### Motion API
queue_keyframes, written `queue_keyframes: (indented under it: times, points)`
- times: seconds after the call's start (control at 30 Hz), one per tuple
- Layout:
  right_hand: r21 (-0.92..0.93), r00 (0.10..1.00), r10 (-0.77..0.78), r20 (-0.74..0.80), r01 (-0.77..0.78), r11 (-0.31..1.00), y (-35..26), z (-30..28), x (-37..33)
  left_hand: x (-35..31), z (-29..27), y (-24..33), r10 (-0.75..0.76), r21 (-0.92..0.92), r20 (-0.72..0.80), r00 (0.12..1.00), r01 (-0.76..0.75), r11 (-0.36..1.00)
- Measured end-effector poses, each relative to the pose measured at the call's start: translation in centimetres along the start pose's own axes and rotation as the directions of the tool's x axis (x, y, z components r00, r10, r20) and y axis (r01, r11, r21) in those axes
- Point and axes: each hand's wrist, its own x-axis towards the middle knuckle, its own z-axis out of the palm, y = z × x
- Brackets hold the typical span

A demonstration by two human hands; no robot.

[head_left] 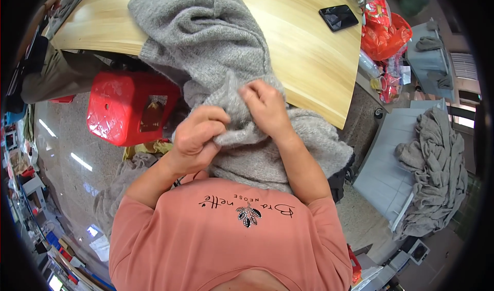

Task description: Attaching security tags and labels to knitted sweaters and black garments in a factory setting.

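Tabletop (309, 49) free right of sweater (206, 33); phone (338, 17) maybe blocks far corner.

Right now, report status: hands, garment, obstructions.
Left hand and right hand both pinching the grey sweater. Sweater draped off the wooden table edge. Red stool beside, clear of the hands.

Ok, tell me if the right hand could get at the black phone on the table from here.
Probably yes: the wooden table lies bare between the right hand and the black phone, but that hand grips the grey sweater.
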Motion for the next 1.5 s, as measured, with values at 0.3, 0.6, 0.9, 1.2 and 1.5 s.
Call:
queue_keyframes:
  times: [0.3,0.6,0.9,1.2,1.5]
  points:
    - [0.271,0.943,-0.301,-0.141,0.329,0.904,0.9,1.9,-1.6,0.4,0.1,-1.3,-0.354,-0.065,0.087,0.931,0.36,0.931]
    - [-0.023,0.745,-0.637,-0.198,0.646,0.763,-2.1,-0.8,-3.8,-0.9,4.2,-0.8,-0.178,-0.08,-0.004,0.984,0.177,0.981]
    - [0.683,0.955,-0.17,0.241,-0.043,0.73,1.4,-2.0,-3.2,-2.2,6.7,-2.3,0.023,-0.028,0.176,0.984,-0.018,0.999]
    - [0.105,0.943,-0.318,0.1,0.308,0.946,1.3,-1.2,-3.4,-1.6,6.6,-2.0,0.151,0.155,0.22,0.964,-0.187,0.97]
    - [0.304,0.948,-0.317,-0.02,0.308,0.901,0.4,-1.0,-4.0,0.6,2.8,-0.2,0.064,0.338,-0.077,0.995,-0.035,0.941]
